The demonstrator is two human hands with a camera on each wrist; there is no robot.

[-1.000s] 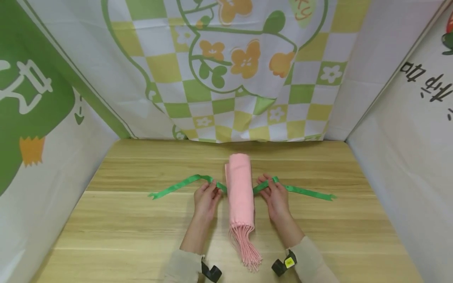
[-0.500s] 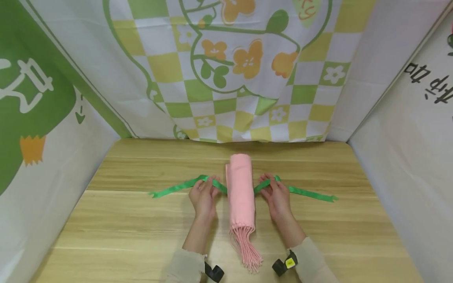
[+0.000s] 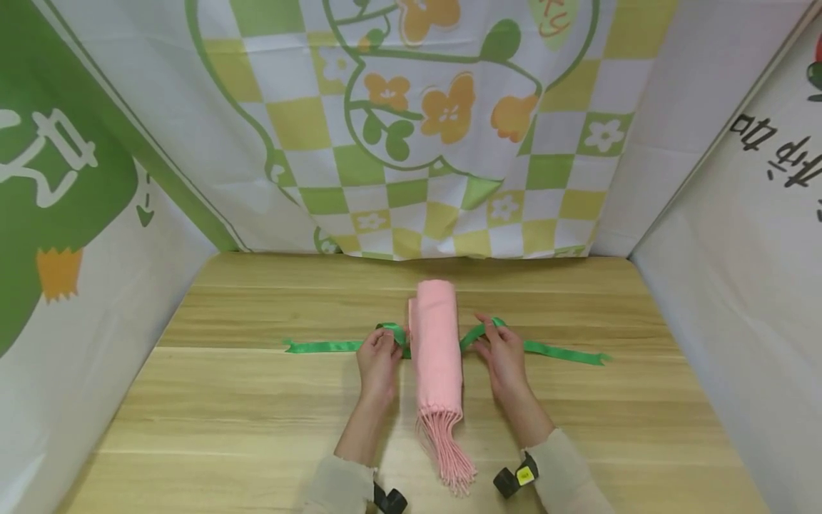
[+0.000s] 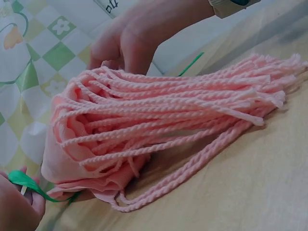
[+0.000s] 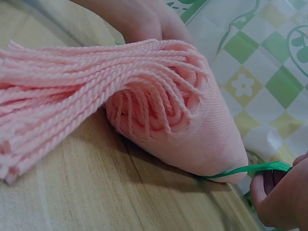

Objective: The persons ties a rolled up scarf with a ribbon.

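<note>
A rolled pink scarf (image 3: 438,343) lies lengthwise on the table, its twisted fringe (image 4: 183,106) pointing toward me. Under the roll runs a green ribbon (image 3: 565,353), coming out on both sides with its notched ends flat on the wood. To the left of the scarf, my left hand (image 3: 377,364) pinches the ribbon, which loops up over the fingers. On the other side my right hand (image 3: 504,360) pinches the ribbon between thumb and fingers, lifting it beside the roll. In the right wrist view the ribbon stretches from beneath the scarf to the right hand (image 5: 284,195).
The wooden table (image 3: 225,421) has white printed walls at left and right. A checked floral cloth (image 3: 411,193) hangs at its far edge. Each wrist carries a black strapped camera (image 3: 507,484).
My left hand has shifted slightly toward the scarf, and its ribbon now makes a small loop there. The left ribbon end has slid inward and lies straighter. The right hand stays nearly still.
</note>
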